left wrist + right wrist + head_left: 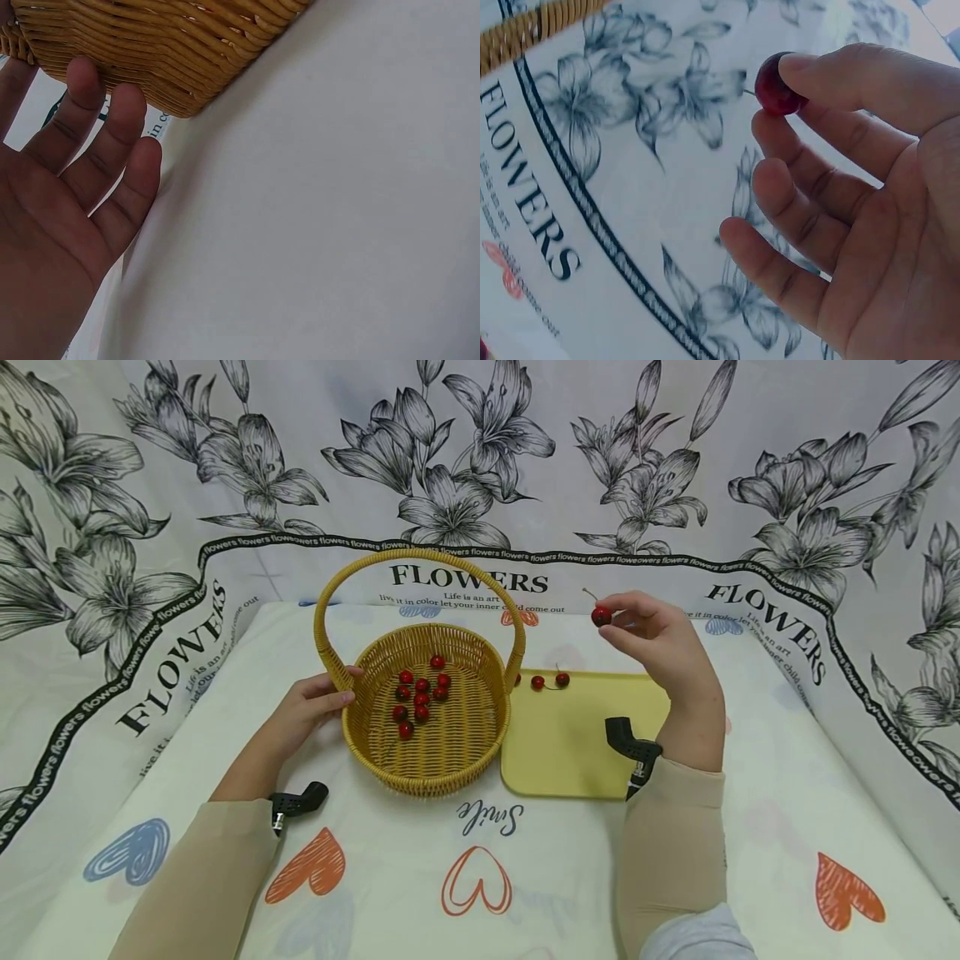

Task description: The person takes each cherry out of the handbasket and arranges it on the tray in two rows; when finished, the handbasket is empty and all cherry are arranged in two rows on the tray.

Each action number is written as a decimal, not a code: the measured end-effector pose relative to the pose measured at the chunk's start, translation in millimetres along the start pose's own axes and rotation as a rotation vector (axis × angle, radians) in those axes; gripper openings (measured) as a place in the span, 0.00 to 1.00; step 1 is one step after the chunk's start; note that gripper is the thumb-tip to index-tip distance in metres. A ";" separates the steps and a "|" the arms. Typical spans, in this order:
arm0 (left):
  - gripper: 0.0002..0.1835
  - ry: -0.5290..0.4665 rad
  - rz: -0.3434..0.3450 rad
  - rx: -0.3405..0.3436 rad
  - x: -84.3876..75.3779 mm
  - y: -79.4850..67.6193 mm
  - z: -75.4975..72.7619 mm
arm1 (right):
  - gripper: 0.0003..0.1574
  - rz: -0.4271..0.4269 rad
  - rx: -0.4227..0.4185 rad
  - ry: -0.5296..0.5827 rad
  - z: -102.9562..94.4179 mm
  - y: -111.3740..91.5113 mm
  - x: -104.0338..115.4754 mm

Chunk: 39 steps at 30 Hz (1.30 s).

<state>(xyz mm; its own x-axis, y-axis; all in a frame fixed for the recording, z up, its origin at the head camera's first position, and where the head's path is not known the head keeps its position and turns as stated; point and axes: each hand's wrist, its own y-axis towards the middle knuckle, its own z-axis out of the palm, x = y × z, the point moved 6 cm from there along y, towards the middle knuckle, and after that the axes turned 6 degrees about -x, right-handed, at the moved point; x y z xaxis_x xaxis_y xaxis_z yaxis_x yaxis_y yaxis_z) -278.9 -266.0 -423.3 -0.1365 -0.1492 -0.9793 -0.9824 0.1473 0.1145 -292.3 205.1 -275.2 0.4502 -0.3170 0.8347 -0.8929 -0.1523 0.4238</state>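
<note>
A yellow wicker basket (427,781) with a tall hoop handle stands on the table, several red cherries (422,686) lying inside. My left hand (311,710) holds its left rim beside the handle's foot, the thumb over the edge. In the left wrist view, the other fingers (124,112) lie along the woven outer wall (150,45). Raised above the far side of a yellow tray (562,743), my right hand (656,639) pinches one dark red cherry (601,616) between thumb and fingertips. Its thin stem points up and left. The right wrist view shows that cherry (777,84) close up.
A few cherries (562,679) sit along the tray's far edge, one partly hidden by the basket. The basket's handle (420,554) arches high to the left of my right hand. A white printed cloth (555,877) covers the table, and a floral curtain (465,452) hangs behind.
</note>
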 end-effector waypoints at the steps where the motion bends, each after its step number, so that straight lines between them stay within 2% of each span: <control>1: 0.22 -0.001 -0.001 0.000 -0.1 0.1 0.0 | 0.18 0.020 -0.010 -0.015 -3.2 0.2 -4.9; 5: 0.22 -0.006 -0.002 -0.001 0.0 0.1 0.1 | 0.20 0.117 -0.017 -0.114 -13.0 -0.4 -28.3; 9: 0.22 -0.005 -0.001 0.000 0.2 0.4 0.3 | 0.20 0.217 0.012 -0.181 -16.3 -0.1 -57.6; 19: 0.23 0.006 0.001 -0.004 0.1 0.8 0.6 | 0.20 0.372 0.180 -0.315 4.7 2.1 -113.4; 28: 0.23 0.013 -0.004 -0.005 -0.7 1.2 0.5 | 0.18 0.381 0.246 -0.406 20.9 3.0 -133.2; 39: 0.23 -0.023 0.010 0.000 0.1 0.7 -0.1 | 0.16 0.476 0.257 -0.450 34.8 0.5 -146.5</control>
<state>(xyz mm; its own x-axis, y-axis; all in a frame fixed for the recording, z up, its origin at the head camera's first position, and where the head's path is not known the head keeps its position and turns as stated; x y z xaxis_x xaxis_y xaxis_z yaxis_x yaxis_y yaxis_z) -279.6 -266.0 -423.2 -0.1429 -0.1254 -0.9818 -0.9811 0.1486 0.1239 -359.0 218.9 -409.5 0.0129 -0.7523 0.6587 -0.9906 -0.0995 -0.0942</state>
